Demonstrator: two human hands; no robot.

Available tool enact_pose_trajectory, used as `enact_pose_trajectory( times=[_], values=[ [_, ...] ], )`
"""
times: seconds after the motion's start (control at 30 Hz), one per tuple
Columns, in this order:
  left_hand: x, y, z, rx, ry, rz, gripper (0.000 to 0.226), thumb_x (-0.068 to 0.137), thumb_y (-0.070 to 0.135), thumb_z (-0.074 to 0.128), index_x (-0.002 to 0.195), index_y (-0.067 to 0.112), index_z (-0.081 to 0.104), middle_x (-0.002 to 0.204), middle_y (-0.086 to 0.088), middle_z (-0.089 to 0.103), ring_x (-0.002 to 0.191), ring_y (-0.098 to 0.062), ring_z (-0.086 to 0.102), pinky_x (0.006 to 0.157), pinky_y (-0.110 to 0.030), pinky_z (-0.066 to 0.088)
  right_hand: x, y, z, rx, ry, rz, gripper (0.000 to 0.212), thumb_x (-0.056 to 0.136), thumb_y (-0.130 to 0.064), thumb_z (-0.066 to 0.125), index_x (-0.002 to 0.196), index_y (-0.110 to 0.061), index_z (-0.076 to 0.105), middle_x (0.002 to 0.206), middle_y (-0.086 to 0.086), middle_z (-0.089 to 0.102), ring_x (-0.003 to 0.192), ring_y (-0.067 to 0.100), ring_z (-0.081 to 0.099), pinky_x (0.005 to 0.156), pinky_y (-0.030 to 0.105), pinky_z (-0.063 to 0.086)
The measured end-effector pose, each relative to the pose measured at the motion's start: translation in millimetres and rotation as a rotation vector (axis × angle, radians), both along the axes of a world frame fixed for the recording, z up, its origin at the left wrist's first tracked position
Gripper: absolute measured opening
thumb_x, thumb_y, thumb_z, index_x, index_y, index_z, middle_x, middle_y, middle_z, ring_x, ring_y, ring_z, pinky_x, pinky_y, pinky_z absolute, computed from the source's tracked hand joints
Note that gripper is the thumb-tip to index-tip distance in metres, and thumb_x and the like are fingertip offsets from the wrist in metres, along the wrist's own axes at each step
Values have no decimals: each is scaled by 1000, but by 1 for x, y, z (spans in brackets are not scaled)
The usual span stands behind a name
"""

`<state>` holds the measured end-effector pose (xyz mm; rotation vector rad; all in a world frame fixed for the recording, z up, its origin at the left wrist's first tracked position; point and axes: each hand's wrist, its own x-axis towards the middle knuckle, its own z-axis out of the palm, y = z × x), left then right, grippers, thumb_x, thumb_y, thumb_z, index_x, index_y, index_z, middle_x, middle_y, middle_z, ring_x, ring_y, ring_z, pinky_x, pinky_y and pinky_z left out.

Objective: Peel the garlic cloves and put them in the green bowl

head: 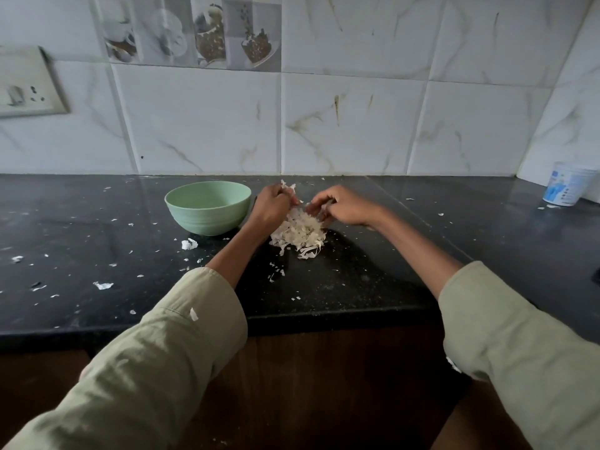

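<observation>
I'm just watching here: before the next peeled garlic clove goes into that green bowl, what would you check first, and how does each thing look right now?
1. Green bowl upright and open, beside the left hand: ok.
2. Clove fully peeled: cannot tell, the fingers hide it.
3. Left hand grips papery skin: ok.
4. Right hand pinching at the same spot: ok.
5. Peel pile apart from the bowl: ok.
6. Bowl's contents: cannot tell from this angle.
</observation>
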<state>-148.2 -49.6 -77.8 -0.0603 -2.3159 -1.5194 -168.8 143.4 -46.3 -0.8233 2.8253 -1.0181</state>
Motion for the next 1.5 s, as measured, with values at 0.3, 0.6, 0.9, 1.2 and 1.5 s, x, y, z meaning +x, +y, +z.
enact_pose_trajectory(
  times=[0.3,0.6,0.9,1.2,1.5],
  values=[
    [17,11,9,-303,127,16,14,104,10,50,102,10,63,86,0,69,62,-3,57,53,-20,40,-35,-27,-8,226,130,99,33,112,-24,38,130,-14,64,114,15,71,87,25,66,78,37,54],
    [145,-22,15,-367,328,152,6,98,21,61,97,19,66,91,2,77,87,-19,74,78,-35,58,-10,-3,-16,-60,325,67,18,99,-24,63,101,-21,80,92,-4,78,86,17,72,80,37,56],
    [267,-169,3,-273,25,651,22,99,8,53,100,17,73,122,-6,74,118,-27,65,86,-30,44,56,-42,-4,-57,353,319,20,99,-26,68,115,-17,76,113,-1,76,100,15,70,97,39,55],
    [254,-204,-11,-323,-239,494,29,102,18,47,80,9,64,83,-10,63,84,-25,57,75,-36,40,52,-80,-7,232,287,345,36,106,-23,57,141,-18,62,140,5,63,127,26,58,103,35,39],
    [178,-78,-7,-344,-204,214,25,101,7,45,93,3,68,105,-16,71,99,-31,63,90,-33,51,50,-77,2,181,397,200,24,103,-32,59,117,-22,75,111,1,74,108,22,62,113,54,36]
  ],
)
